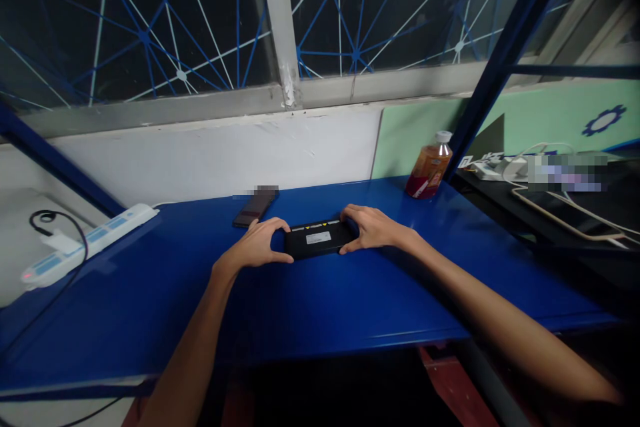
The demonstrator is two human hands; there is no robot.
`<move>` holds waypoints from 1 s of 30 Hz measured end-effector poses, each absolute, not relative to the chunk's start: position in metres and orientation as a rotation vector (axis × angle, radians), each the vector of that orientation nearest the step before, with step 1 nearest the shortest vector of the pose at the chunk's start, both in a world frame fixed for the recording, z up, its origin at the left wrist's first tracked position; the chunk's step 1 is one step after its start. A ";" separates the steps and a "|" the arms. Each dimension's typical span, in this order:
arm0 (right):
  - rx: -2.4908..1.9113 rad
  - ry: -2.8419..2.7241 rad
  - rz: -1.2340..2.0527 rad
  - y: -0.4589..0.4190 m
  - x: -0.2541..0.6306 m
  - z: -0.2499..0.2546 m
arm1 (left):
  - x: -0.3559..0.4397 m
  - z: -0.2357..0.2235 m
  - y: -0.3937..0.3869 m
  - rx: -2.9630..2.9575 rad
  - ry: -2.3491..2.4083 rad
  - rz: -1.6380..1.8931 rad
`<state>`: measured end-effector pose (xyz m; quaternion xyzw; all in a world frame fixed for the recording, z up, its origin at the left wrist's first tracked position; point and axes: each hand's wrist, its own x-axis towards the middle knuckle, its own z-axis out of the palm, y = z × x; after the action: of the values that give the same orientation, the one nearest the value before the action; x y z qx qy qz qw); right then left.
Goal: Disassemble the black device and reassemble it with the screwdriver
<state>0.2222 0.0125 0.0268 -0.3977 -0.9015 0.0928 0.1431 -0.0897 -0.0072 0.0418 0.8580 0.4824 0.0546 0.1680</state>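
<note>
Between my hands is a flat black rectangular box [319,239] with a pale label and small yellow marks along its far edge. My left hand [260,243] grips its left end, thumb at the near corner and fingers at the far one. At the opposite end, my right hand [370,228] holds it the same way. Whether the box rests on the blue table [320,307] or hovers just over it, I cannot tell. A dark phone [257,207] lies just beyond my left hand.
A white power strip [95,240] with a black cable lies at the left. A bottle of reddish drink [429,167] stands at the back right, near a blue frame post [493,80]. Further right are tangled white cables [565,200]. A wall and windows close off the back.
</note>
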 end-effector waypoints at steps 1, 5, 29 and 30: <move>-1.147 -2.597 0.268 0.013 0.222 0.027 | -0.090 0.041 -0.007 2.449 1.371 0.160; -1.138 -2.595 0.259 0.014 0.223 0.027 | -0.091 0.039 -0.006 2.456 1.378 0.169; -1.155 -2.544 0.369 0.015 0.223 0.026 | -0.088 0.041 -0.009 2.470 1.374 0.144; -1.152 -2.544 0.367 0.015 0.223 0.026 | -0.088 0.041 -0.009 2.468 1.368 0.145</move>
<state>0.2232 0.0149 0.0259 -0.4035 -0.8913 0.1286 0.1618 -0.0884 -0.0092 0.0411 0.8627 0.4780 0.0505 0.1574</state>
